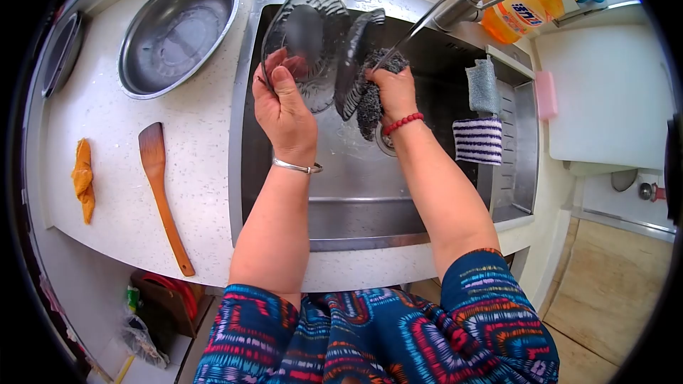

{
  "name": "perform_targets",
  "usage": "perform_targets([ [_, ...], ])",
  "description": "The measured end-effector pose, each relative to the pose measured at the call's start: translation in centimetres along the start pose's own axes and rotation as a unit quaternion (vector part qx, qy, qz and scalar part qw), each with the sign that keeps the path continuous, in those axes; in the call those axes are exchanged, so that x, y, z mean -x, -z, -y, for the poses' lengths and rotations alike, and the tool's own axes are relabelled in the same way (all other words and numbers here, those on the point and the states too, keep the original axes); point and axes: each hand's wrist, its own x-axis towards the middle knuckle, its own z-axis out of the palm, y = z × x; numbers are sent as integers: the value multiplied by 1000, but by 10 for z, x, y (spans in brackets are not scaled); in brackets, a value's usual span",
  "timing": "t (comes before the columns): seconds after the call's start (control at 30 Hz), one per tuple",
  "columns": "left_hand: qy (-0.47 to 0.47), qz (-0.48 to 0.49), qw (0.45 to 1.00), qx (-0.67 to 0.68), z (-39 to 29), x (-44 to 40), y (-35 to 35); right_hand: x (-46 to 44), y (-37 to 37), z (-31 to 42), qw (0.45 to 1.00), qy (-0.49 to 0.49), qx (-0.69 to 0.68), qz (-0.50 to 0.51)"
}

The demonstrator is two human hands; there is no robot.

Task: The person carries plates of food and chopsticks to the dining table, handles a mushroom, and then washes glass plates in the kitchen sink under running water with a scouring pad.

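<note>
My left hand grips the near rim of a clear glass plate, its thumb on the near side. The plate is tilted up over the sink. In my right hand is a dark grey, fuzzy scrubbing cloth, bunched under the fingers. A second ribbed glass dish stands nearly edge-on between the hands, against the cloth; whether my right fingers also hold it is hidden. A thin stream of water from the faucet comes down by my right hand.
A metal basin, a wooden spatula and an orange cloth lie on the left counter. Grey and striped cloths hang on the sink's right divider. An orange detergent bottle stands behind the faucet.
</note>
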Motion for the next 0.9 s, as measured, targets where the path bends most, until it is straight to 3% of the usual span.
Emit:
perform_targets([
  [0.23, -7, -39, 999, -24, -4, -3, 3, 19, 13, 2, 1000, -19, 15, 0],
  [0.37, 3, -57, 998, 7, -7, -6, 5, 33, 23, 3, 996, -23, 69, 43],
  [0.5, 31, -54, 997, 35, -11, -7, 12, 46, 45, -3, 982, 33, 182, 30],
  [0.57, 36, -53, 997, 40, -17, -7, 12, 55, 53, 5, 941, 90, 326, -9],
  [0.63, 75, -63, 987, 125, -28, -5, 9, 63, 59, 14, 929, 112, 352, -8],
  [0.73, 116, -50, 978, 167, -51, -8, 5, 72, 65, 28, 856, 68, 512, 15],
  [0.9, 182, -8, 951, 249, -97, -9, 0, 84, 70, 35, 787, 1, 611, 86],
])
